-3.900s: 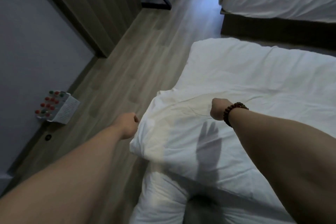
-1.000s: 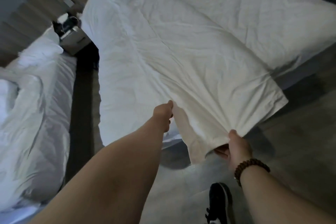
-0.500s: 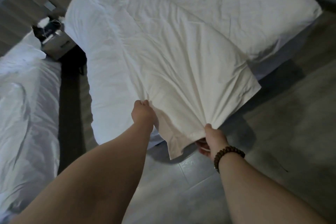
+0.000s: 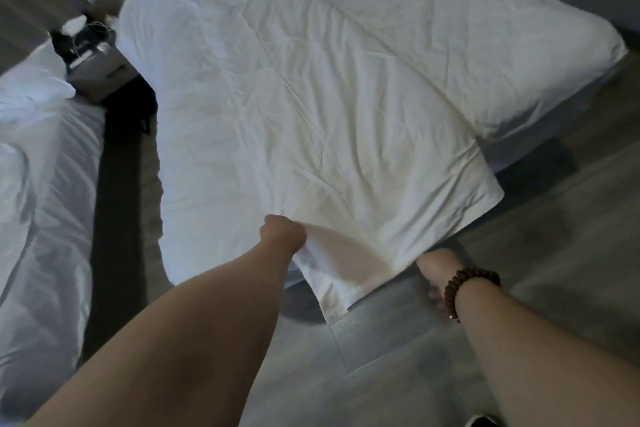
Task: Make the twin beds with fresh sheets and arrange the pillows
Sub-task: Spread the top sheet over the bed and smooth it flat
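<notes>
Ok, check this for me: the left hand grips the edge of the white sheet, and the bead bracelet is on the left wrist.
Not quite. The bead bracelet is on the right wrist, not the left; the head view shows it. The left hand does grip the edge of the white sheet.

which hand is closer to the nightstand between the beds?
Left. The left hand grips the duvet at its near edge, on the side toward the nightstand. The right hand holds the same edge farther right, away from it.
</notes>
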Available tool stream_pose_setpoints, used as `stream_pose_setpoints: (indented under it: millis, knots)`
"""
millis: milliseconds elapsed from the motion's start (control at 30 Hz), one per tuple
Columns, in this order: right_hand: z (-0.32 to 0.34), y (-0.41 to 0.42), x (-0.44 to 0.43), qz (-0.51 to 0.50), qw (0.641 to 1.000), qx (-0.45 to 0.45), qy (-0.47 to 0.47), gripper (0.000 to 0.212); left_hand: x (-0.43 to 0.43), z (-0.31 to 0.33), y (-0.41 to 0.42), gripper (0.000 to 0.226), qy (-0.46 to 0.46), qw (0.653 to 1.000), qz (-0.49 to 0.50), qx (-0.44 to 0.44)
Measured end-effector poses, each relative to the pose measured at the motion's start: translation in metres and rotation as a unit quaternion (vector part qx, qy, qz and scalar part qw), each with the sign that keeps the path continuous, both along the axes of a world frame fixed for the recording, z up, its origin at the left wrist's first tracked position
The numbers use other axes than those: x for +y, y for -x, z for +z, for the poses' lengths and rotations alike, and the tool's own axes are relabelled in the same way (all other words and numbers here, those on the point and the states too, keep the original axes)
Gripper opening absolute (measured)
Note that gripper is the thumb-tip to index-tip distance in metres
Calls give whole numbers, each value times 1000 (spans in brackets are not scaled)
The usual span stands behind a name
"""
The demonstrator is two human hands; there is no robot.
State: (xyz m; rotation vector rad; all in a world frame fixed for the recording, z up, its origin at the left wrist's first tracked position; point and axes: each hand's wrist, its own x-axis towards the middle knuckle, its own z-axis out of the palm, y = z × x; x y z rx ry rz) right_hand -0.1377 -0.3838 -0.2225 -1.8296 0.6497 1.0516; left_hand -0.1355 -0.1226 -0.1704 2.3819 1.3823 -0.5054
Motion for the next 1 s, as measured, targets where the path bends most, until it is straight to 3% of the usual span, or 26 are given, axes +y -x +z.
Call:
stream_pose_setpoints:
  millis: [100,233,400,567,667,733,867,1000]
  knots:
    - [7,-24,-30,11,996,-39,74,22,-28,17,-24,50,0,997,-75,-33]
    - [22,-65,-71,-6,989,-111,100,36,-76,38,-71,40,-4,970,-235,-57]
    - [23,-126,-105,-31,983,-159,84,52,-137,41,-145,36,-1,905,-412,-103]
    - [-1,-185,-116,2,990,-140,12,80,-187,30,-233,45,-8,827,-555,-92]
    - [-21,-220,-114,90,986,-135,-26,91,-201,13,-286,54,-29,801,-595,-64]
    - [-35,-229,-108,125,979,-144,-73,80,-204,-2,-311,55,-38,782,-622,-20]
    - [-53,-227,-103,91,975,-172,-110,55,-211,-23,-345,47,-104,740,-660,79]
    - [-55,-219,-112,71,978,-181,-71,56,-224,-14,-359,30,-126,695,-691,154]
